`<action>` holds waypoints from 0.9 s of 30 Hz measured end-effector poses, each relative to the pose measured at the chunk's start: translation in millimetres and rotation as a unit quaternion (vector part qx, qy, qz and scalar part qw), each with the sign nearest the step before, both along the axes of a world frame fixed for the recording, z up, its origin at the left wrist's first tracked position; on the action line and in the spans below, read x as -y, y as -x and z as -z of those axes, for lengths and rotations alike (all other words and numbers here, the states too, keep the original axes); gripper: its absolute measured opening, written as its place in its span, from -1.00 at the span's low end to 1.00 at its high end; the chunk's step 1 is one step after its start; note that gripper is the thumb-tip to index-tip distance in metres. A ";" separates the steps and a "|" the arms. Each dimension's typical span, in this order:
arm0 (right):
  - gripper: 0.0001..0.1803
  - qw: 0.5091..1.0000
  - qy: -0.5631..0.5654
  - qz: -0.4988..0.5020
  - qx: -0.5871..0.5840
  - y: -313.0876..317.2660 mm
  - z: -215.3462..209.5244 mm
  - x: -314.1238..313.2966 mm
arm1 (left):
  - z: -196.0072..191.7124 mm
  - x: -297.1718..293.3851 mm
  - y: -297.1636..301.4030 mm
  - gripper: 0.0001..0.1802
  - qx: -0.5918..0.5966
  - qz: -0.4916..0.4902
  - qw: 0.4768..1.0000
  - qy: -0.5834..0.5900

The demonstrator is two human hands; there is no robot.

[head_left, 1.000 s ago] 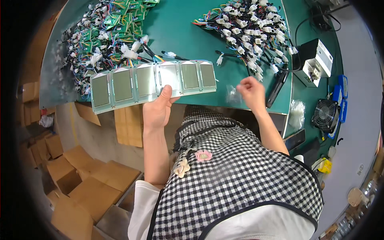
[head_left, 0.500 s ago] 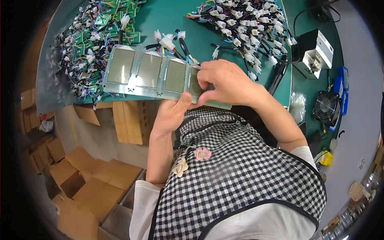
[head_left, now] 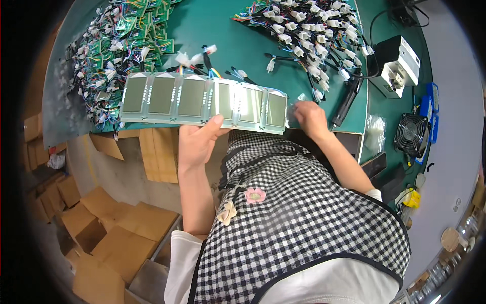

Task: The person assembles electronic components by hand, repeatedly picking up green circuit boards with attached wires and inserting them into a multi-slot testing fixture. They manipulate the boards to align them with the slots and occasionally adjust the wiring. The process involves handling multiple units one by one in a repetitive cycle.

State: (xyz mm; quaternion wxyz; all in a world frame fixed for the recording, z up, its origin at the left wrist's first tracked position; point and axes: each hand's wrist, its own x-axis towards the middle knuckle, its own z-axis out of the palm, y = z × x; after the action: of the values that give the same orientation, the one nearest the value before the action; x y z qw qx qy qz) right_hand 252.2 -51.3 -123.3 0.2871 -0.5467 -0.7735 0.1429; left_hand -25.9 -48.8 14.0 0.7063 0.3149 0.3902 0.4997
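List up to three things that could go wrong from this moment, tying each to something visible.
1. The left hand alone holds the long panel by its near edge; with that one grip it might flex or tip.
2. The right hand works at the panel's right end beside a black tool, which could be knocked.
3. Loose wires lie just behind the panel and may snag it.

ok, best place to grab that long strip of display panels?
Probably the strip of display panels by its near long edge, mid-length, coming from the person's side, as the left hand does: it is long, flat, overhangs the table, and that avoids the glass faces.
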 end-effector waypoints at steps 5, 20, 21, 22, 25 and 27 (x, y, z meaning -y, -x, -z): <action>-0.80 0.985 0.020 0.049 -0.161 7.4 -85.6 -17.8 | -3.0 3.8 4.3 -0.67 -0.008 -0.010 1.000 -0.025; -0.92 0.968 0.155 -0.149 -0.134 38.8 -127.8 -29.4 | -9.2 16.7 -4.5 -0.64 -0.036 -0.032 0.999 -0.005; -0.94 0.968 0.145 -0.100 -0.179 31.5 -119.9 -31.0 | -8.0 17.5 -1.8 -0.64 -0.033 -0.048 0.998 -0.005; -0.96 0.964 0.135 -0.052 -0.223 22.8 -111.2 -33.7 | -8.0 18.4 0.1 -0.65 -0.029 -0.064 0.998 -0.005; -0.96 0.976 -0.139 0.149 -0.076 -2.2 -42.8 -30.0 | -9.4 18.2 6.0 -0.66 -0.030 -0.065 0.997 -0.010; -0.93 0.998 0.027 0.046 0.038 5.1 -5.7 0.3 | -3.9 14.8 3.5 -0.66 -0.035 -0.058 0.998 0.004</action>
State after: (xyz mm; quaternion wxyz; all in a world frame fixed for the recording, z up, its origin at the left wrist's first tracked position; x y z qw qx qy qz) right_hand 247.1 -51.6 -117.6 0.2495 -0.5944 -0.7535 0.1293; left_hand -29.4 -63.6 18.0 0.6634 0.3059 0.4344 0.5270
